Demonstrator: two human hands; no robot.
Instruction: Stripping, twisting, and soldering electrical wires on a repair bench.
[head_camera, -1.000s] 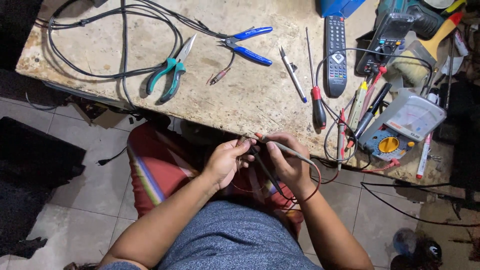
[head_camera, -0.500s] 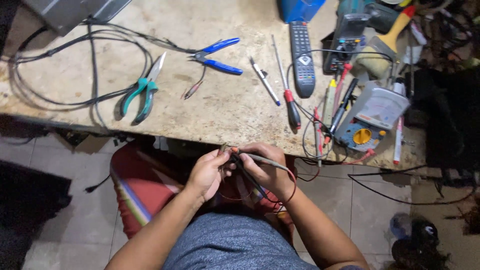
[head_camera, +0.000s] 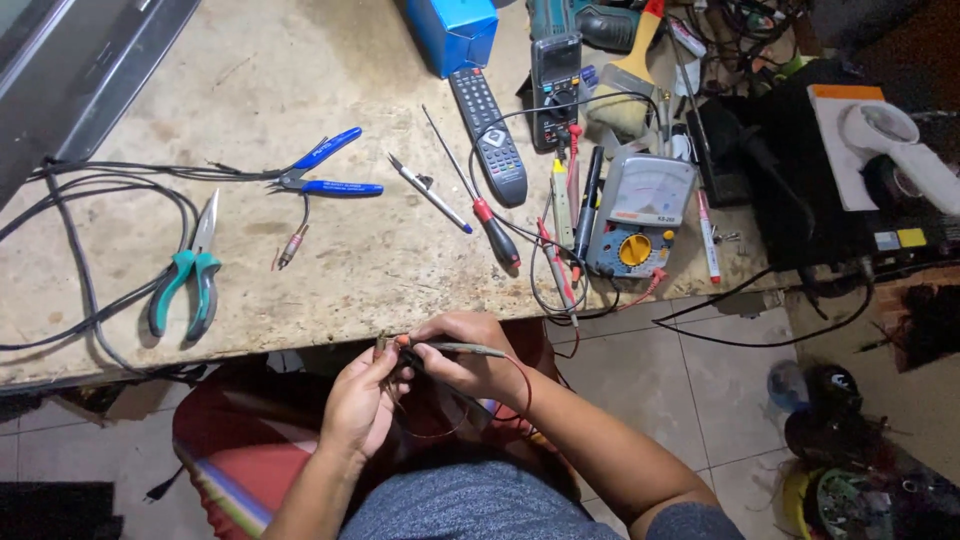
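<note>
My left hand (head_camera: 362, 398) and my right hand (head_camera: 462, 352) meet just below the front edge of the workbench (head_camera: 300, 80). My right hand grips a thin grey test probe (head_camera: 470, 348) whose red wire (head_camera: 520, 385) loops down under the hand. Its tip touches a small component (head_camera: 384, 346) pinched in my left hand's fingers. The component is too small to make out. On the bench above the hands lie teal-handled pliers (head_camera: 190, 275), blue-handled pliers (head_camera: 325, 172) and a red-and-black screwdriver (head_camera: 480, 205).
An analog multimeter with a yellow dial (head_camera: 640, 215), a black remote control (head_camera: 488, 135), a digital meter (head_camera: 556, 80), a blue box (head_camera: 452, 30), a paintbrush (head_camera: 628, 75) and black cables (head_camera: 90, 200) cover the bench. A striped stool (head_camera: 240, 460) is under me. Clutter fills the right side.
The view has shifted so the bench and tools sit lower and to the right in frame. My hands stay together at the bench edge with the probe on the small part.
</note>
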